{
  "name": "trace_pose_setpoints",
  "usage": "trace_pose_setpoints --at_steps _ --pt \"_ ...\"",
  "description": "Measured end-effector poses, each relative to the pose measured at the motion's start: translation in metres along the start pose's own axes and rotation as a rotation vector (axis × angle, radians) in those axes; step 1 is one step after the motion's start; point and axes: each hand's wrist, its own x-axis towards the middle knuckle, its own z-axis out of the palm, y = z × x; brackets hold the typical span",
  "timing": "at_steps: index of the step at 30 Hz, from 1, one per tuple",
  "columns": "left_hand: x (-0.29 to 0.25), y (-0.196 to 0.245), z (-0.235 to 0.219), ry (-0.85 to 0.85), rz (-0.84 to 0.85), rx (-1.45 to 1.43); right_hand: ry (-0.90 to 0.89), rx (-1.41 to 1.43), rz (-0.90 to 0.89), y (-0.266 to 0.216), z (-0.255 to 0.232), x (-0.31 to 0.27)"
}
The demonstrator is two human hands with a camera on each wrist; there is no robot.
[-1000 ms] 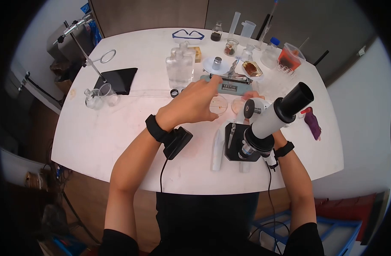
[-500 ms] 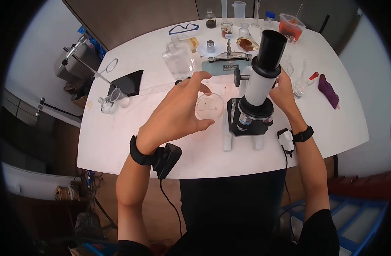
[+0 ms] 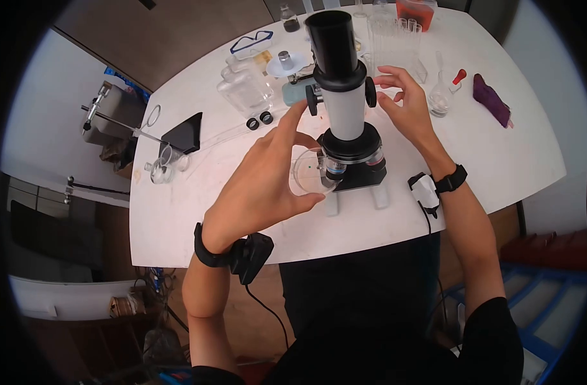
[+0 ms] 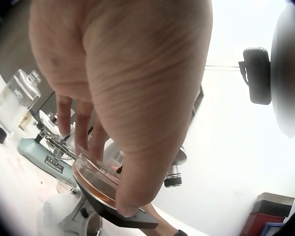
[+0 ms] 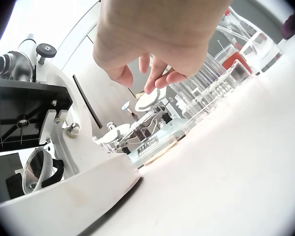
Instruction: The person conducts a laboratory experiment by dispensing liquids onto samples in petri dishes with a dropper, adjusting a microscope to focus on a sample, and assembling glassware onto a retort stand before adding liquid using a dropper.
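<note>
In the head view a white microscope (image 3: 344,112) with a black eyepiece tube stands between both hands. My left hand (image 3: 258,176) grips a clear round petri dish (image 3: 304,173) between thumb and fingers. The dish overlaps the left part of the black stage (image 3: 360,178), beside the objective lenses. From the left wrist, the dish (image 4: 96,181) is at the stage's edge with the thumb against its side, and an orange-tinted layer shows in it. My right hand (image 3: 409,106) is off the microscope with loosely bent fingers, holding nothing, right of the focus knob (image 3: 371,92).
Behind the microscope are a balance (image 3: 294,95), clear bottles (image 3: 242,90) and a test tube rack (image 3: 396,51). Rightward lie a glass flask (image 3: 439,101), a red-bulbed dropper (image 3: 459,77) and a purple cloth-like item (image 3: 491,99). A ring stand's black base (image 3: 183,133) is at left.
The microscope and the dish have come together, so the dish now overlaps the stage. My right hand has come away from the microscope's right side. The head view has shifted.
</note>
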Motion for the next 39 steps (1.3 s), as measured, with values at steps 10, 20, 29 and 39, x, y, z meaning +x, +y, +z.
trace_pose_setpoints --at_steps 10,20,29,39 --pt "0.009 -0.001 0.02 0.08 -0.007 -0.051 -0.009 0.02 -0.011 0.0 -0.002 -0.001" --pt "0.017 0.001 0.027 0.095 -0.069 -0.092 -0.014 0.036 -0.002 0.003 -0.003 -0.002" --pt "0.025 -0.004 0.035 0.149 0.044 -0.106 -0.03 0.039 0.012 -0.005 -0.002 -0.005" --pt "0.025 -0.017 0.046 0.133 -0.01 -0.19 -0.085 0.076 0.026 -0.015 -0.002 -0.008"
